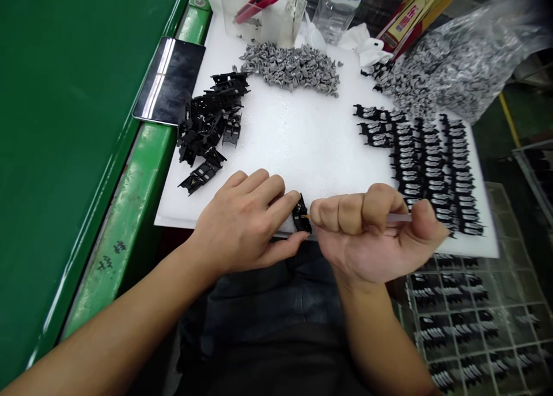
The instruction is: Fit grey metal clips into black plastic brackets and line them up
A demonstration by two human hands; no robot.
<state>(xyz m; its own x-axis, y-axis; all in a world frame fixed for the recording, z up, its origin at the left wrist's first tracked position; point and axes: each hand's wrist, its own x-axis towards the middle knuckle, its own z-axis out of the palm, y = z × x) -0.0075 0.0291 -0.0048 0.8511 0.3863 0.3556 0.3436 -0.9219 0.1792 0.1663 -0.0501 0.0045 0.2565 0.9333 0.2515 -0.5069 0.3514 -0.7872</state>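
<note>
Okay, my left hand (244,223) pins a black plastic part (301,214) at the foam sheet's (302,148) near edge, my right hand (363,235) clenches a slim pale stick (400,217); fitted rows (432,171) lie at right, loose black frames (211,131) remain left.

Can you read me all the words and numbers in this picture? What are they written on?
I can't read any words or numbers for sure here.
Yellow and red box: it has printing on it, but it's too blurred to read.
Clear plastic bottle: its label is too small to read.
Green bench rail: the dark marks are too blurry to read.
</note>
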